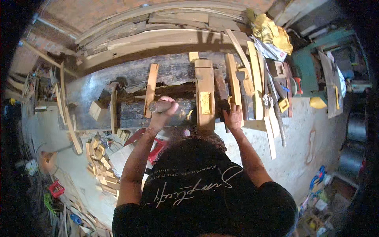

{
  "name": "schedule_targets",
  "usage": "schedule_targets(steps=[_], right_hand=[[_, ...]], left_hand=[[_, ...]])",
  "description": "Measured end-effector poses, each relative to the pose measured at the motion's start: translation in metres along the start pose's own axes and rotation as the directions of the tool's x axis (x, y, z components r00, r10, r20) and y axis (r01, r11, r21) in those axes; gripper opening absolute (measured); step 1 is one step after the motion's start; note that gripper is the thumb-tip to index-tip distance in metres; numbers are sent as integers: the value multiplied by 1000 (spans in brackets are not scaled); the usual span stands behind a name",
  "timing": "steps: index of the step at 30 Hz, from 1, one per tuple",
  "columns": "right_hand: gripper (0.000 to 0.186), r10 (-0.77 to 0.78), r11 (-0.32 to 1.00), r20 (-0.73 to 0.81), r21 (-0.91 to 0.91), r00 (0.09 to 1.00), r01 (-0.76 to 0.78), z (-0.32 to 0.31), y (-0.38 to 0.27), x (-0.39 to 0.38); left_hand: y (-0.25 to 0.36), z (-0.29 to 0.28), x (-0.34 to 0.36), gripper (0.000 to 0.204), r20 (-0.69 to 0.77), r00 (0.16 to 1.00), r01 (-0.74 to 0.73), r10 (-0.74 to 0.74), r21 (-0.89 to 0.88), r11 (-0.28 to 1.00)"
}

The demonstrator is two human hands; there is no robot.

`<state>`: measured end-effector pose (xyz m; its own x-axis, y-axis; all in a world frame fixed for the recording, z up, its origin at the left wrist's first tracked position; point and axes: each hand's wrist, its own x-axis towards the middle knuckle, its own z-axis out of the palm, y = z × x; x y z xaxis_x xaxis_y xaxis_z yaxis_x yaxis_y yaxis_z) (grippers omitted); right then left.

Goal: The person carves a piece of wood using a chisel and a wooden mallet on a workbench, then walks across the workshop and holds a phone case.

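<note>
My left hand (pixel 166 108) grips a cylindrical brown wooden tool (pixel 158 106) above the dark bench (pixel 90 110), near a light wooden strip (pixel 152 77). My right hand (pixel 233 116) is open, its fingertips at the bench beside a darker wooden piece (pixel 220 85) and a pale batten (pixel 232 81). Between my hands lies a long wooden block (pixel 205 122) with yellow material in its recess. A small wooden block (pixel 96 110) and an upright-looking tool with a dark head (pixel 114 102) lie to the left.
Long boards (pixel 138 47) run behind the bench. Yellow and white sacks (pixel 270 33), several strips and tools crowd its right end. Offcuts (pixel 102 162) and a red object (pixel 158 148) lie below at left. A green machine (pixel 312 47) stands at right.
</note>
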<state>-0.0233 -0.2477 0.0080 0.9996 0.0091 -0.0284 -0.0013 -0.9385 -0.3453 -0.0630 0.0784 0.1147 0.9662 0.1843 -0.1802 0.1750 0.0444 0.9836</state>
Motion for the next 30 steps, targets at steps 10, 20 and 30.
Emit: schedule_targets(steps=[10, 20, 30], right_hand=[[58, 124, 991, 150, 24, 981, -129, 33, 0, 6], [47, 1, 904, -68, 427, 998, 28, -2, 4, 4], [48, -86, 783, -162, 599, 983, 167, -149, -58, 15]], left_hand=[[7, 42, 21, 23, 193, 981, -39, 13, 136, 990], [9, 49, 23, 21, 292, 954, 54, -69, 60, 997], [4, 59, 25, 21, 348, 920, -252, 179, 177, 951]])
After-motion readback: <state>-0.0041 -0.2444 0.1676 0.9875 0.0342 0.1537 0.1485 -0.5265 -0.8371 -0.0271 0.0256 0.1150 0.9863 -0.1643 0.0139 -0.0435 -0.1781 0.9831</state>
